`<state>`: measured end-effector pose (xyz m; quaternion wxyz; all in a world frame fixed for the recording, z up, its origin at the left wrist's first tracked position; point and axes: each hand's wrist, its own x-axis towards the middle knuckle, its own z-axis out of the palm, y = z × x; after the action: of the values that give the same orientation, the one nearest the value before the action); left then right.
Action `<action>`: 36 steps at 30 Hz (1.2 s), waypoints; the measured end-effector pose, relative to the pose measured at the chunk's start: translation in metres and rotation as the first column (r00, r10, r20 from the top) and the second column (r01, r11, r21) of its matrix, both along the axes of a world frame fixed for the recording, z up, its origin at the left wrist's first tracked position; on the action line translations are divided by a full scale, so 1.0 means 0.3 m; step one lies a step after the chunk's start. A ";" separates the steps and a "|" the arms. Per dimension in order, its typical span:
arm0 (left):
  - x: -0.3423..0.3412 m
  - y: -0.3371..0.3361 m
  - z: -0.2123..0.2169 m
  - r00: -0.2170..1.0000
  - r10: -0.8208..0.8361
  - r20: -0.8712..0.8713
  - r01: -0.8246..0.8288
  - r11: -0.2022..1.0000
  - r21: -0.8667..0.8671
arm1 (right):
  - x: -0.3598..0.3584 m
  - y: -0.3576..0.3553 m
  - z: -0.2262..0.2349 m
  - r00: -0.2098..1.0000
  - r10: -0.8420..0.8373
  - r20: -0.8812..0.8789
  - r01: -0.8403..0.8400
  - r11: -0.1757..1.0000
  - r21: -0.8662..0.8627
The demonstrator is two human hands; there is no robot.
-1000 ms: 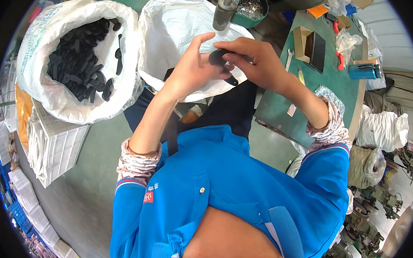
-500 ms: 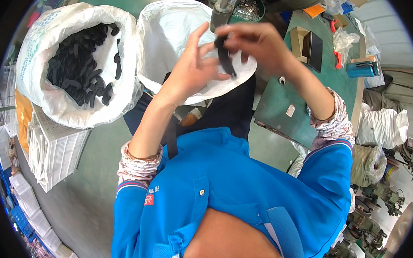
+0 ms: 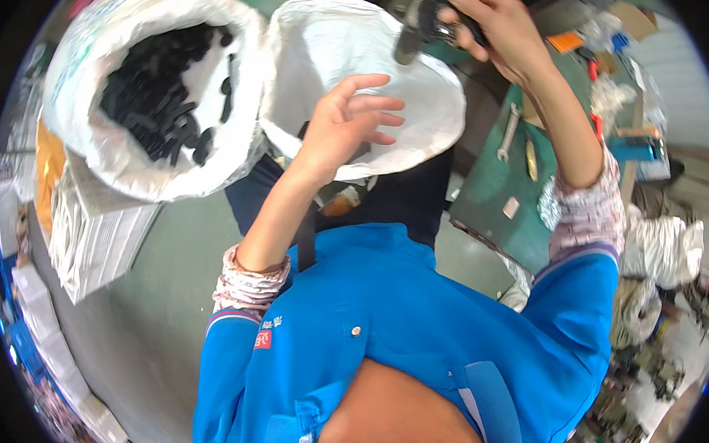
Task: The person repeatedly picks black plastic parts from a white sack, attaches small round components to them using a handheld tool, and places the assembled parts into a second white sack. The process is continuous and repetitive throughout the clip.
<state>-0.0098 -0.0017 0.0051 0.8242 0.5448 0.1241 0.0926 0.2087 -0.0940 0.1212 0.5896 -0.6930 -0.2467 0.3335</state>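
Note:
My right hand [image 3: 496, 35] is at the top, with its fingers bent over a bowl of small shiny metal parts [image 3: 438, 25]. A dark, curved black strip [image 3: 469, 19] appears pinched between those fingers, though blur hides its ends. My left hand [image 3: 345, 132] hovers over a white sack [image 3: 317, 32], fingers spread and holding nothing. Under its fingers a greyish patch shows inside the sack, too blurred to name. To the left, a second white sack [image 3: 69, 115] holds a heap of black strips [image 3: 156, 87].
A metal machine post [image 3: 408, 42] stands beside the bowl. On the green bench [image 3: 486, 193] at right lie a wrench [image 3: 508, 132], a yellow-handled tool [image 3: 530, 156] and a small pale tag [image 3: 510, 207]. A blue bottle [image 3: 635, 148] is farther right. Stacked white panels [image 3: 98, 230] stand at left.
My right hand has moved up and right, away from my left hand, to the bowl. The left hand has let go of the black strip's lower end. The whole view has shifted slightly.

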 end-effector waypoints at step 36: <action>-0.031 1.397 -0.267 0.871 0.428 -0.241 0.476 -0.615 0.629 | -0.585 -0.292 -0.442 0.992 -0.019 0.126 0.029 0.996 -0.082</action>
<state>-0.0192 0.4172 -0.0751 -0.2211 0.9634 0.1506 -0.0197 0.0332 -0.1816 -0.0114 0.5474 -0.7396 -0.2608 0.2921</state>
